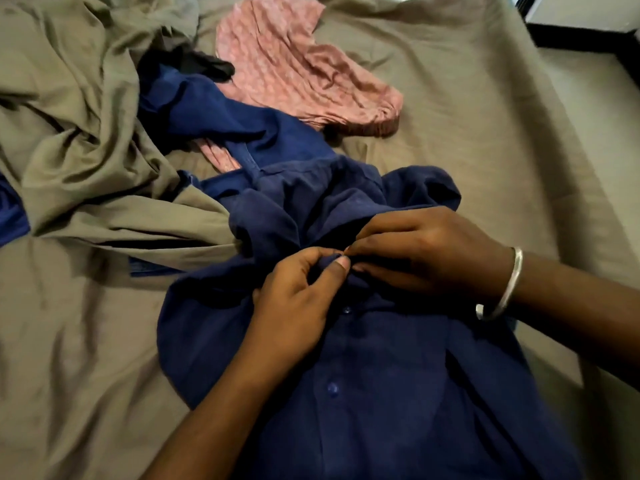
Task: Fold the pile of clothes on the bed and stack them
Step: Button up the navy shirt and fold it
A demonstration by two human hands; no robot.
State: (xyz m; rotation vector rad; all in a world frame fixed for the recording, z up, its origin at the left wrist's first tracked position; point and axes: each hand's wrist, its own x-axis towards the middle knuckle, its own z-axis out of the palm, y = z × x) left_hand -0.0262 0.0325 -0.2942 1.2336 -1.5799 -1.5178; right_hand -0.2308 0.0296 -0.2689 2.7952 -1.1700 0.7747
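A navy button-front shirt is lying face up across the near part of the bed, its placket running from the near edge toward the middle, with two buttons showing closed below the collar. Both hands are meeting at the collar end. The left hand is pinching a fold of the navy cloth between thumb and curled fingers, and the right hand, wearing a silver bangle at the wrist, is grasping the opposite edge with its fingertips touching the left thumb. Judging by that, the top button is being fastened before any fold is made.

Just beyond the collar another navy garment is sprawling toward the far left, overlapping the shirt's upper part, so it is hard to tell where one ends. A pink patterned garment is lying past it toward the far edge, with a dark grey piece beside it. A rumpled olive cloth is heaping along the left side.

The risk here is that the button slips the hole because the collar cloth is bunching under the fingers. Pulling the shirt flat could also be dragging the overlapping navy garment along with it.
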